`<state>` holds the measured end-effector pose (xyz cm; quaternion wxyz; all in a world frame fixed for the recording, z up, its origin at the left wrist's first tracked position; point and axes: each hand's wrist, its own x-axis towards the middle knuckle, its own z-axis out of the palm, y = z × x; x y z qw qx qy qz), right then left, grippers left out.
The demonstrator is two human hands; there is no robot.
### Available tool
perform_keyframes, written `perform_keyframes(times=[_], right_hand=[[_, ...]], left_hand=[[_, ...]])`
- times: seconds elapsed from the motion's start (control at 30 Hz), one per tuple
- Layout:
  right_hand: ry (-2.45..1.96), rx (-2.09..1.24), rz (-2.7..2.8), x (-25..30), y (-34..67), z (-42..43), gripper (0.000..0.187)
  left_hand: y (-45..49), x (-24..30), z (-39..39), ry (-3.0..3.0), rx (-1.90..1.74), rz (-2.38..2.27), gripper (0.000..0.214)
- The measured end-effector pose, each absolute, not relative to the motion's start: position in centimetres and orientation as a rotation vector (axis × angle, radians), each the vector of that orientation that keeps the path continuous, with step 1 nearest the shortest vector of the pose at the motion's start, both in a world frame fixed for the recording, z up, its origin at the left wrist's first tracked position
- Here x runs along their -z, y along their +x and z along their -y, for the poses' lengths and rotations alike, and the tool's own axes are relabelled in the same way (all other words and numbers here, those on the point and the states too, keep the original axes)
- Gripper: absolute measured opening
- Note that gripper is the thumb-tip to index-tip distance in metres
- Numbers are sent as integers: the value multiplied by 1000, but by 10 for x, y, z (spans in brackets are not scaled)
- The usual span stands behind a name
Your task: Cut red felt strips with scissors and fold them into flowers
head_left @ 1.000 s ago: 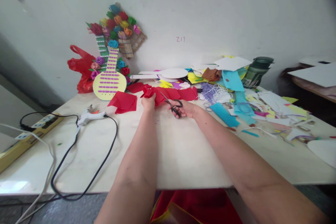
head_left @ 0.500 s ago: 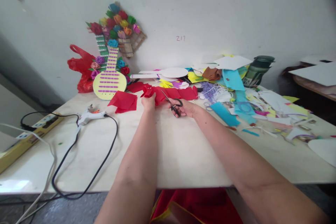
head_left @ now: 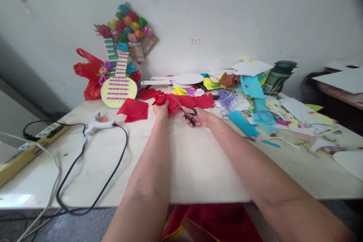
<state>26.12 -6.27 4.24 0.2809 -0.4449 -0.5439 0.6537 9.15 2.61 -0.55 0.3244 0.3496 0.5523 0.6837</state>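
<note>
My left hand (head_left: 161, 109) is closed on a folded piece of red paper (head_left: 160, 99), whose edges stick up above the fingers. In my right hand (head_left: 200, 116) is a pair of scissors with black handles (head_left: 189, 115), blades pointing up and left towards the red paper. Behind both hands a strip of red paper (head_left: 200, 100) lies along the table. Left of my left hand are more red sheets (head_left: 133, 110), overlapping each other. My fingers hide part of the held paper.
A white glue gun (head_left: 99, 124) with a black cord lies left, near a yellow power strip (head_left: 36, 141). A yellow paper guitar (head_left: 119, 89) leans by paper flowers (head_left: 127, 22). Coloured scraps (head_left: 300, 117), blue paper (head_left: 242, 123) and a green bottle (head_left: 279, 76) occupy the right.
</note>
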Motion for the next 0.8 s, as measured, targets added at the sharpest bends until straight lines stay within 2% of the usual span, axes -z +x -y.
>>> perform_keyframes(times=[0.8], right_hand=[[-1134,-1675,1498,-34,260,57,45]], left_hand=[[91,6,-27,969,-1769,-1515,29]])
